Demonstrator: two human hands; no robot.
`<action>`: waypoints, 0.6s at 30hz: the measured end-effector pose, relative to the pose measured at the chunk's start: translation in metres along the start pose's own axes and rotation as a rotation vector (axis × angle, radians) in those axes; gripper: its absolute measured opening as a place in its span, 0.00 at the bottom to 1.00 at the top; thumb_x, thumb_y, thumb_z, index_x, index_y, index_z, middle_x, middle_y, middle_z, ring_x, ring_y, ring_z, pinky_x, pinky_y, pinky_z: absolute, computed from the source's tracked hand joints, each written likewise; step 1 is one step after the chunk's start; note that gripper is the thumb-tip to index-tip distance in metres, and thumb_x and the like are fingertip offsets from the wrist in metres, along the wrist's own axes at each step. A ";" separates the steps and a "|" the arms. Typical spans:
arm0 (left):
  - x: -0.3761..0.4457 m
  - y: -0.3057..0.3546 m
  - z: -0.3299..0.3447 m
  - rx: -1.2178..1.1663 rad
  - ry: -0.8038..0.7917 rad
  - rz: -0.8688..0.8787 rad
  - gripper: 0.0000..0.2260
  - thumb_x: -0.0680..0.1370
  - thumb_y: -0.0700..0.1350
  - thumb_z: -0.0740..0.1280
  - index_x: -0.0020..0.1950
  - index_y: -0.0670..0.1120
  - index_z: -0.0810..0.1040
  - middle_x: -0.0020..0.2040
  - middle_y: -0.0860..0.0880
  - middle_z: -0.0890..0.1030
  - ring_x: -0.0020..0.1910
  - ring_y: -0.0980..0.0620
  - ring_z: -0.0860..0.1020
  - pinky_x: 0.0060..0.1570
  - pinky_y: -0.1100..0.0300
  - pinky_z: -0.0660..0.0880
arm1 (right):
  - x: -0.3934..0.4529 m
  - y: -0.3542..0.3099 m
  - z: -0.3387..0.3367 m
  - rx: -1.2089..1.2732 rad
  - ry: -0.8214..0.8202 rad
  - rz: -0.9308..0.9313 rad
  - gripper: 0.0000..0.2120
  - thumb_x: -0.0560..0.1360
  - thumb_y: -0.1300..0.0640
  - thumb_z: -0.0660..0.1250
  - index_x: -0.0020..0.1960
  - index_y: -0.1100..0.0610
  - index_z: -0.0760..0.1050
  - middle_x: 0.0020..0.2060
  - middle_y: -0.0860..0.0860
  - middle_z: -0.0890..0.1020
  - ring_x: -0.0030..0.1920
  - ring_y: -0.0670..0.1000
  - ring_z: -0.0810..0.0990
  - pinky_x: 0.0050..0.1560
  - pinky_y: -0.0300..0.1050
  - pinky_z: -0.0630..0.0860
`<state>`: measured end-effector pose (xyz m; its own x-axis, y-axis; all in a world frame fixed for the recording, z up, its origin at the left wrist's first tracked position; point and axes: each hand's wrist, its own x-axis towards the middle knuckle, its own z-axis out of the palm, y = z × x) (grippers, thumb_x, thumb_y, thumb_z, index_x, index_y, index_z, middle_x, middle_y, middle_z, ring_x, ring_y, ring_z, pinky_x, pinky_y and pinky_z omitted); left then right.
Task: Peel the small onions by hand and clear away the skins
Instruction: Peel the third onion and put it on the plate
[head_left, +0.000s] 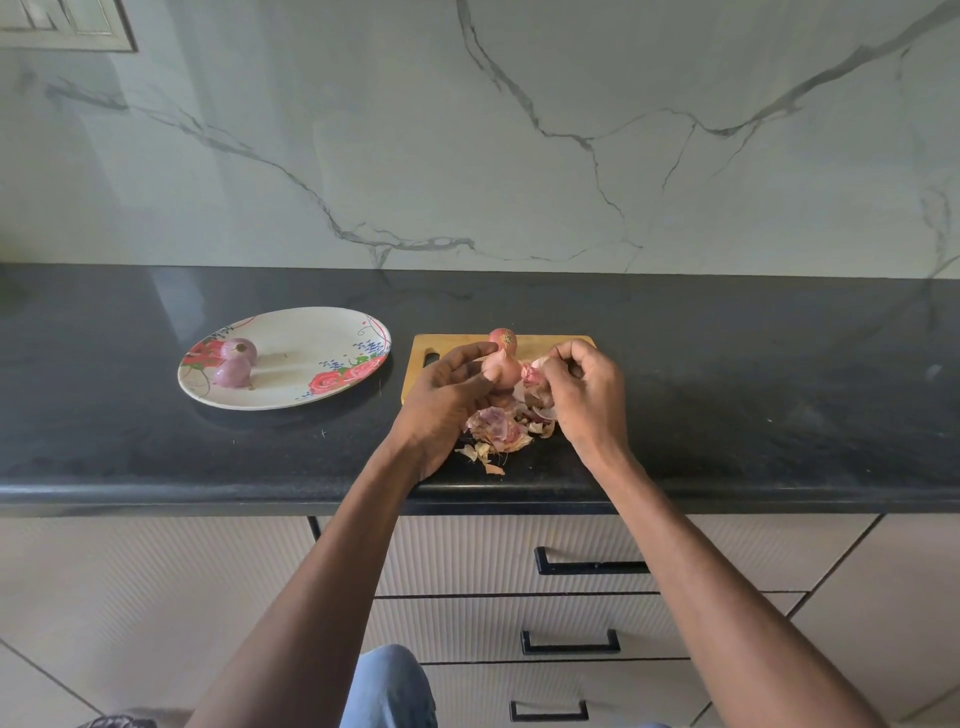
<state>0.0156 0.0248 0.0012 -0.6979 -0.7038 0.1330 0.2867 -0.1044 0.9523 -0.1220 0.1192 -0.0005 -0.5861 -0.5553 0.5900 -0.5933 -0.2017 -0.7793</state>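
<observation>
1. Two peeled onions (236, 364) lie on the plate (311, 325), table's left.
2. Left hand (447, 395) grips an onion (501, 358) over the board (566, 343).
3. Right hand (584, 387) apparently pinches loosened skin (532, 376); next, strip it onto the skins (501, 431) by the front edge.

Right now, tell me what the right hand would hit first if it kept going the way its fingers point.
The right hand points left, pinching a skin. Its fingers would probably first meet the onion held by the left hand, though depth is unclear.
</observation>
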 end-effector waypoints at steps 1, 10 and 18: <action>0.000 0.001 0.000 -0.041 0.013 -0.010 0.12 0.80 0.34 0.66 0.64 0.39 0.75 0.55 0.40 0.84 0.52 0.42 0.83 0.57 0.47 0.81 | 0.000 0.000 0.000 -0.009 0.011 -0.007 0.08 0.76 0.64 0.70 0.39 0.58 0.76 0.32 0.46 0.78 0.33 0.42 0.76 0.34 0.36 0.72; -0.002 0.005 0.001 -0.094 0.013 -0.064 0.12 0.83 0.34 0.59 0.64 0.35 0.77 0.52 0.39 0.84 0.49 0.42 0.83 0.45 0.56 0.83 | -0.006 -0.005 0.001 -0.123 -0.011 -0.307 0.08 0.74 0.61 0.75 0.53 0.60 0.85 0.48 0.48 0.86 0.49 0.44 0.83 0.51 0.43 0.81; -0.005 0.003 0.001 -0.095 -0.008 -0.006 0.14 0.76 0.34 0.69 0.62 0.38 0.78 0.54 0.38 0.84 0.52 0.42 0.82 0.62 0.43 0.78 | -0.002 0.000 0.003 -0.118 -0.065 -0.256 0.11 0.75 0.61 0.75 0.56 0.62 0.84 0.54 0.54 0.86 0.56 0.44 0.82 0.54 0.30 0.76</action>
<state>0.0192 0.0280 0.0034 -0.7046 -0.6976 0.1298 0.3434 -0.1751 0.9227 -0.1190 0.1176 -0.0022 -0.3745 -0.5499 0.7465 -0.7797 -0.2489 -0.5746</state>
